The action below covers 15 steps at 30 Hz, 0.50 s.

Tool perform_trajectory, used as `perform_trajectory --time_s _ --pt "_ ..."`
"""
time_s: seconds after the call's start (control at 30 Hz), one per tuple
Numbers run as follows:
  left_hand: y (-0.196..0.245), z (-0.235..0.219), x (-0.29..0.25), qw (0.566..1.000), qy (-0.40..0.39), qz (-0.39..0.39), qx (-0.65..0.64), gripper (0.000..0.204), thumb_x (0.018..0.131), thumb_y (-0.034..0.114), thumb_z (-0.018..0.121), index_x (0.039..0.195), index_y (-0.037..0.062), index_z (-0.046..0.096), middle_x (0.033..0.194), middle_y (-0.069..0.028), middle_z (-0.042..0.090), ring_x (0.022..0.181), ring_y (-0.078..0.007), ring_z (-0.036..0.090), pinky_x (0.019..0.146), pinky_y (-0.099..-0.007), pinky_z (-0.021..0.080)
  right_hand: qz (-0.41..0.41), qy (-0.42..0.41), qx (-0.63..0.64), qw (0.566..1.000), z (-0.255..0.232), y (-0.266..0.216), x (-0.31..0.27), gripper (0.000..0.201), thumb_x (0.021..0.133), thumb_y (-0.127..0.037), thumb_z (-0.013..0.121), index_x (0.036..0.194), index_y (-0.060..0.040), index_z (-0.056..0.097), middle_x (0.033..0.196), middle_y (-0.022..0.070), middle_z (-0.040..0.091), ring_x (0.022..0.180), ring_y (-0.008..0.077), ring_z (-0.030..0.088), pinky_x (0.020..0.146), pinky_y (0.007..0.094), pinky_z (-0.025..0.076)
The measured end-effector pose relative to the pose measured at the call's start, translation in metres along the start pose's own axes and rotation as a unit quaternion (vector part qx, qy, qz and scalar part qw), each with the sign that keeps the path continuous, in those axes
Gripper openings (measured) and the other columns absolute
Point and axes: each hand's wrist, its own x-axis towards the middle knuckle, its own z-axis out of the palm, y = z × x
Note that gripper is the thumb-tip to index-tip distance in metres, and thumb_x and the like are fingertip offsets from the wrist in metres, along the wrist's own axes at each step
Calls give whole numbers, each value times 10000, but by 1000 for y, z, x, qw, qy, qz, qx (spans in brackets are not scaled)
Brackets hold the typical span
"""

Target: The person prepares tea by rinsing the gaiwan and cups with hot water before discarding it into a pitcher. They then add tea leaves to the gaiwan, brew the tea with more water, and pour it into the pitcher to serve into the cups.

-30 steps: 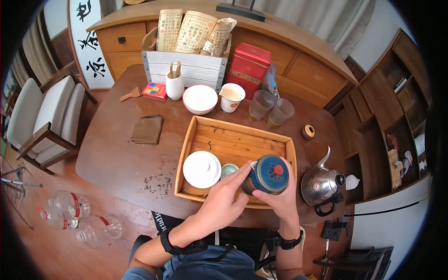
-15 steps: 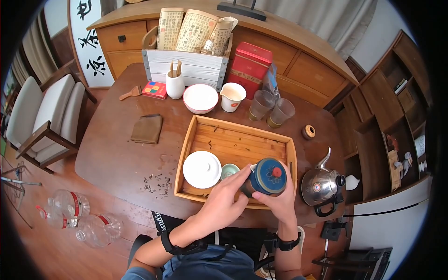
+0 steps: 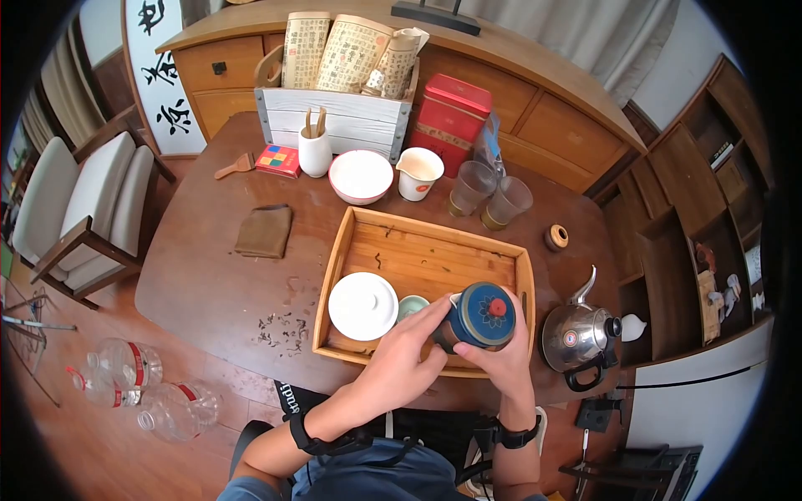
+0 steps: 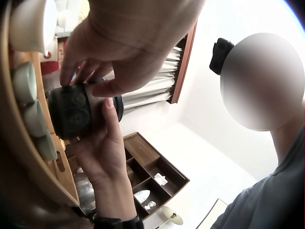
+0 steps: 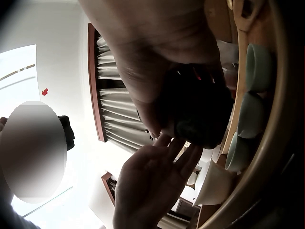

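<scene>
One jar [image 3: 474,321] is held up by two hands, over the near right corner of the tray [image 3: 432,228]. The jar is placed between the hands: to the right of the left hand [image 3: 399,367], and to the left of the right hand [image 3: 506,361]. Both hands are pressed right against it, so neither can be called nearer by a gap, but more of its side is covered by the right hand. It is gripped by the right hand, with the fingers wrapped round the far right side and the thumb laid on the near side. By the left hand it is gripped too, with the fingers put on the far side and the thumb bent in near the other thumb.

The jar's long way is run up and down, from base to lid [image 3: 486,330]. The lid is kept on top, with its red knob [image 3: 498,307] pointed up at the head. The jar is held close to upright; a small lean cannot be ruled out. How its base is held cannot be fully seen.

On the tray, a green cup [image 3: 412,306] is set left of the jar, and a white lidded bowl [image 3: 362,306] is set by the near left corner. The kettle [image 3: 576,336] is stood on the surface [image 3: 192,275], past the tray's right edge.
</scene>
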Motion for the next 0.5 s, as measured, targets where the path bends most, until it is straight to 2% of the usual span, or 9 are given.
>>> perform_trajectory --time_s 0.5 --pt "-8 0 1 1000 8 19 23 674 917 7 597 1567 -64 436 1537 -300 535 1421 -470 512 1185 -465 430 1 3 4 1000 2 0 4 957 714 -140 1013 1485 2 465 1364 103 616 1279 195 601 1128 363 487"
